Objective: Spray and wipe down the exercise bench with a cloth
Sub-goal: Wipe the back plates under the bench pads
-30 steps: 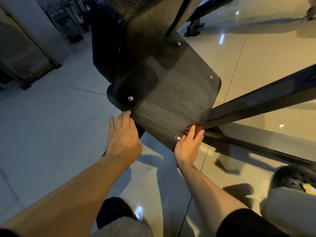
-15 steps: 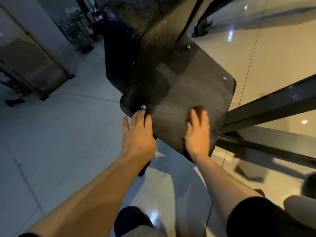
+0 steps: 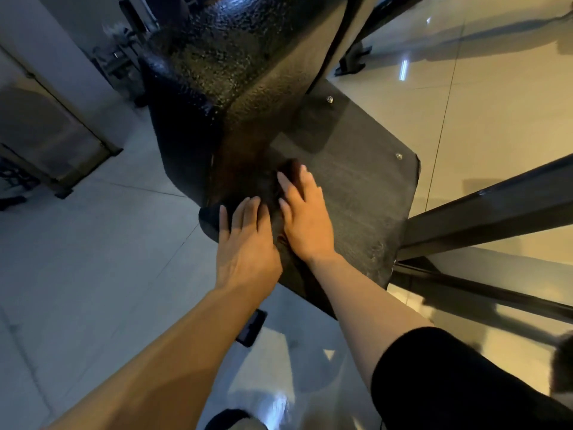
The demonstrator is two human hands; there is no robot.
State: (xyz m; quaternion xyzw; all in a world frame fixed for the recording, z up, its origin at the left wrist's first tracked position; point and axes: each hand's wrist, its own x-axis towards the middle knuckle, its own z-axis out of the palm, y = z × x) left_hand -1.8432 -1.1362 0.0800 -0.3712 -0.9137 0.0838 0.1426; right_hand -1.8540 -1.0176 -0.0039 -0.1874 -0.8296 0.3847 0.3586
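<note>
The exercise bench shows a black textured pad [image 3: 235, 63] and, below it, a flat dark plate [image 3: 366, 193] held by bolts. My right hand [image 3: 305, 225] lies flat on the plate and presses a dark reddish-brown cloth [image 3: 290, 169], which peeks out past the fingertips. My left hand [image 3: 245, 243] rests flat on the plate's near left edge, right beside the right hand. Most of the cloth is hidden under the right palm. No spray bottle is in view.
Black frame bars [image 3: 483, 212] run off to the right of the plate. A small dark flat object [image 3: 251, 327] lies on the glossy tiled floor [image 3: 93, 259] under my left forearm. More gym equipment [image 3: 124, 57] stands at the back left.
My right hand has slid with the cloth from the plate's near right corner leftward and up, ending beside my left hand. The left hand stayed on the near left edge.
</note>
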